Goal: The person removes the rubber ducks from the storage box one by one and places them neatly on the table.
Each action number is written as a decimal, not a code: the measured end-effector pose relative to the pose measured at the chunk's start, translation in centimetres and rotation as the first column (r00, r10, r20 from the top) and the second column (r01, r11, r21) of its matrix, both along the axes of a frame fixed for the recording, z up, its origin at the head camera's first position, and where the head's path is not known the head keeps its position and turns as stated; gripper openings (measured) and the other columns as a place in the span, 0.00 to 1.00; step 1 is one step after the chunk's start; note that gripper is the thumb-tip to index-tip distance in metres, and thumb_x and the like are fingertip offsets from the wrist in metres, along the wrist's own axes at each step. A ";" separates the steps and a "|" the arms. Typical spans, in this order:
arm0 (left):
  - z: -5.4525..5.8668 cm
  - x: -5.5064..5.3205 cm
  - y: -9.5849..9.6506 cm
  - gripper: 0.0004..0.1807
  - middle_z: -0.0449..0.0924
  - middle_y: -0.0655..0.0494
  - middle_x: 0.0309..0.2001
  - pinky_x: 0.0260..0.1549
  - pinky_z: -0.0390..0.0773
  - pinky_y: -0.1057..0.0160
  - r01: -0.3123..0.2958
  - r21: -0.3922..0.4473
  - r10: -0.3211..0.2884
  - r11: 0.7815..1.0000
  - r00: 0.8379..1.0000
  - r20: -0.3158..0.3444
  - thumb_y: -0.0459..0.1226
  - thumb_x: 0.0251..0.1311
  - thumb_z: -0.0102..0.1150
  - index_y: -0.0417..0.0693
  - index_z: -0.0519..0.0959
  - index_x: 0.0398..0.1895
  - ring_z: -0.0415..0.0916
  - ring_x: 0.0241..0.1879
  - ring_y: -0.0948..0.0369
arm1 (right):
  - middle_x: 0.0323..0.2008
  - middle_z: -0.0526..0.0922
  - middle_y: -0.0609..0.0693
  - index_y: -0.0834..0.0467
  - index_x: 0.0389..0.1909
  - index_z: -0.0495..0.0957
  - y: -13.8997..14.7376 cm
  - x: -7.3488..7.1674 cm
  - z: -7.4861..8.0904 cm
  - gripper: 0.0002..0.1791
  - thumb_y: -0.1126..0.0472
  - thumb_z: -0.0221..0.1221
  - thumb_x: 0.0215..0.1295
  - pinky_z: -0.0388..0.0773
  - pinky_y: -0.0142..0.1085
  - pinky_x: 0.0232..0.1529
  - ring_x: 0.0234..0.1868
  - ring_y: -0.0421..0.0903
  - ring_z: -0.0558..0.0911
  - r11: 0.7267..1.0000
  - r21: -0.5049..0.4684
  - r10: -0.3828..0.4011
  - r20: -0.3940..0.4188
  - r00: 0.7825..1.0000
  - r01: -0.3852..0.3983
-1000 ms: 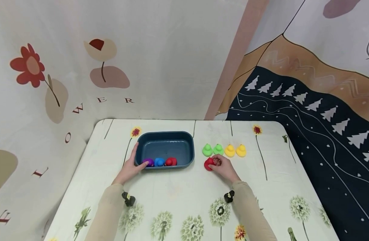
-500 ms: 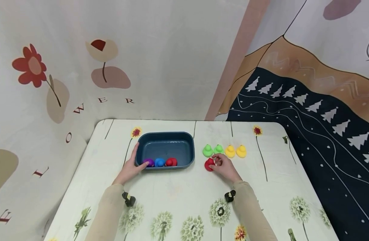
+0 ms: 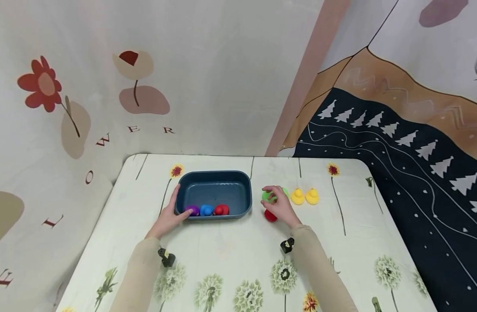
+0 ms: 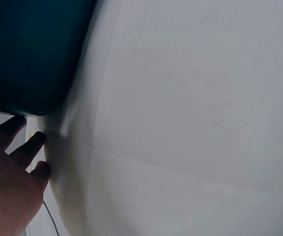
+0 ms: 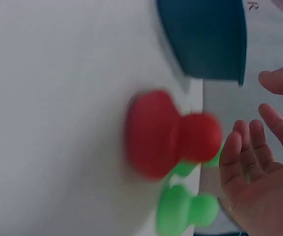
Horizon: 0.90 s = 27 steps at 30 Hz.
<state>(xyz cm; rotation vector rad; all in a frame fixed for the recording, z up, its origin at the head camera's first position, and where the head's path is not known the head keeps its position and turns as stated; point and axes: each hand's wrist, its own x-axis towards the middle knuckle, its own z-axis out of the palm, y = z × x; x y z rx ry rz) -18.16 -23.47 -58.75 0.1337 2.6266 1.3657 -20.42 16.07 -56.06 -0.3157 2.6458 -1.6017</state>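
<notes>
Here on my head feed is the landmark, a dark blue rectangular tray with rounded corners (image 3: 219, 190), and I have the left hand (image 3: 169, 220) on its near left corner: thumb over the near rim, fingers along the outside of the left wall, a wide hold on that corner. Along the inside of the tray's near wall, left to right, sit a small rounded purple toy (image 3: 193, 210), right by the thumb, then a rounded blue toy (image 3: 206, 210) and a rounded red toy (image 3: 221, 209).

Over to the right of the tray, and there's my right hand (image 3: 281, 209), above the cloth, fingers loosely bent and spread, thumb well apart from them, holding nothing! Under it, a red duck-shaped toy (image 3: 270, 216) stands upright on the white floral tablecloth (image 3: 226, 247), right of the tray's near end. Just beyond that red duck, partly hidden by the fingers, are a bright green duck-shaped toy (image 3: 267, 196) and a second green duck (image 3: 286, 191); whether a fingertip touches either, I can't tell. Farther right of the tray, in line with the greens, stand a yellow duck-shaped toy (image 3: 297, 196) and another yellow duck (image 3: 312, 196), side by side.
</notes>
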 end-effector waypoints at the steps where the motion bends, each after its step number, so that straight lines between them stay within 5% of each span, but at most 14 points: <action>1: 0.0 0.0 0.0 0.54 0.39 0.43 0.76 0.59 0.55 0.32 0.001 0.003 -0.001 1.000 1.000 -0.001 0.54 0.60 0.62 0.73 0.31 0.76 0.50 0.67 0.32 | 0.49 0.73 0.62 0.60 0.54 0.75 -0.4 -0.1 0.2 0.20 0.68 0.65 0.60 0.76 0.41 0.43 0.42 0.52 0.75 1.000 -0.007 0.022 -0.020 1.000 -0.022; 9: -0.1 -0.1 0.1 0.55 0.40 0.40 0.76 0.59 0.56 0.32 0.006 -0.002 -0.006 1.000 1.000 -0.005 0.55 0.60 0.62 0.71 0.31 0.77 0.51 0.67 0.32 | 0.50 0.76 0.53 0.63 0.52 0.77 -3.5 -1.0 1.5 0.18 0.69 0.64 0.61 0.70 0.51 0.56 0.53 0.53 0.74 0.972 -0.039 0.227 -0.092 0.970 -0.231; 16: 0.0 0.0 0.0 0.55 0.42 0.37 0.75 0.59 0.56 0.32 -0.003 -0.002 0.003 1.000 1.000 -0.003 0.54 0.60 0.62 0.72 0.31 0.76 0.51 0.67 0.32 | 0.53 0.75 0.52 0.65 0.54 0.75 -7.4 -0.9 1.9 0.18 0.67 0.62 0.63 0.70 0.50 0.58 0.56 0.51 0.74 0.872 0.104 0.486 -0.060 0.872 -0.479; 27: -0.1 0.0 0.1 0.55 0.41 0.40 0.75 0.59 0.56 0.32 -0.006 0.002 0.006 1.000 1.000 -0.005 0.54 0.60 0.62 0.73 0.31 0.76 0.52 0.67 0.32 | 0.53 0.76 0.53 0.65 0.54 0.76 -10.7 -1.9 1.6 0.17 0.67 0.61 0.65 0.73 0.40 0.57 0.54 0.52 0.77 0.847 0.010 0.530 0.066 0.845 -0.532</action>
